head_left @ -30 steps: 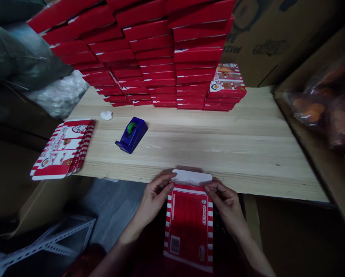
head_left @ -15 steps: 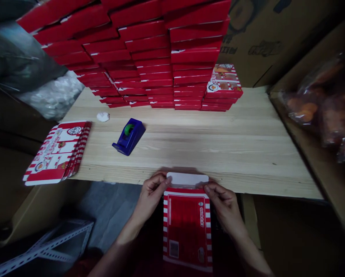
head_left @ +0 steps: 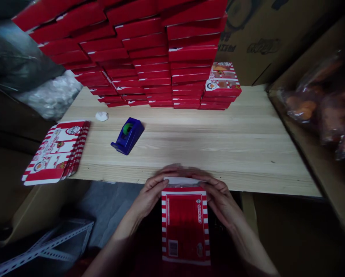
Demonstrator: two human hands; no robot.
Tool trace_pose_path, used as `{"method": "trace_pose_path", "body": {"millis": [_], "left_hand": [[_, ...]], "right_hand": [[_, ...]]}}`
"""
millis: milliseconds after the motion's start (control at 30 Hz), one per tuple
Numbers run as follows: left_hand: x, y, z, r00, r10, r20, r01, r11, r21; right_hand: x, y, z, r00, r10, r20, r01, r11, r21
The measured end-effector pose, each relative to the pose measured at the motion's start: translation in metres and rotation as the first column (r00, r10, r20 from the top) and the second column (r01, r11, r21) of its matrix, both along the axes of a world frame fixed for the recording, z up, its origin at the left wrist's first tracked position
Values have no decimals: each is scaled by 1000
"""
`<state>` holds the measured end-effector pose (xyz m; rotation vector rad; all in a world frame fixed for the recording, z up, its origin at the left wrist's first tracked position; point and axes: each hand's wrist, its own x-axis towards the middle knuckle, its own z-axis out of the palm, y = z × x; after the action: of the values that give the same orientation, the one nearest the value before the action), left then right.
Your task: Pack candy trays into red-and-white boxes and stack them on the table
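Gripping the red carton (head_left: 185,227), left fingers (head_left: 158,181) and right fingers (head_left: 211,184) cover its flap (head_left: 181,180).

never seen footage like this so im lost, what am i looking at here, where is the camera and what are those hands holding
All three pictures come from one camera worn on a person's head, looking forward and down at their own bare hands, so no machine is involved. The left hand and right hand together hold a red-and-white card box at the table's near edge, with fingers around its white flap. On the wooden table lie a blue tape dispenser, a stack of flat printed cartons and a tall pile of red boxes. Clear bags of something orange sit to the right.
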<state>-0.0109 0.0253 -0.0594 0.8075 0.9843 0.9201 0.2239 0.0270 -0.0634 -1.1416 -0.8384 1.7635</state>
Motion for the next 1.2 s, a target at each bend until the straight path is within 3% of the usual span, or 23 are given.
{"method": "trace_pose_path", "body": {"millis": [133, 233, 367, 500, 667, 833, 933, 1033, 1100, 1200], "left_hand": [[-6, -2, 7, 975, -88, -203, 117, 984, 135], [-7, -1, 8, 950, -74, -304, 133, 975, 179], [-12, 3, 5, 941, -108, -320, 180, 962, 207], [-18, 8, -3, 951, -95, -296, 153, 972, 179], [-22, 9, -11, 947, -115, -301, 161, 978, 133], [-25, 6, -6, 950, -141, -278, 176, 978, 108], [-26, 4, 0, 953, -129, -273, 164, 980, 110], [-22, 4, 6, 952, -128, -279, 169, 977, 130], [-18, 5, 9, 949, -137, -284, 182, 974, 137], [-12, 7, 14, 950, -141, -278, 189, 970, 151]], "right_hand": [[13, -6, 6, 983, 139, 119, -153, 981, 117], [16, -9, 10, 985, 163, 62, -168, 982, 88], [15, -3, 13, 994, 106, -1, -106, 994, 3], [13, 4, 16, 995, 31, -92, -31, 1000, 4], [9, 2, 7, 993, -115, 15, 116, 993, -33], [19, 1, -3, 971, -234, 37, 235, 972, -22], [35, 1, 2, 947, -159, 280, 130, 984, 119], [42, 0, 16, 833, -220, 508, 59, 948, 314], [37, 0, 26, 880, -205, 429, 64, 945, 321], [23, 3, 36, 964, 57, 260, -107, 977, 182]]}}
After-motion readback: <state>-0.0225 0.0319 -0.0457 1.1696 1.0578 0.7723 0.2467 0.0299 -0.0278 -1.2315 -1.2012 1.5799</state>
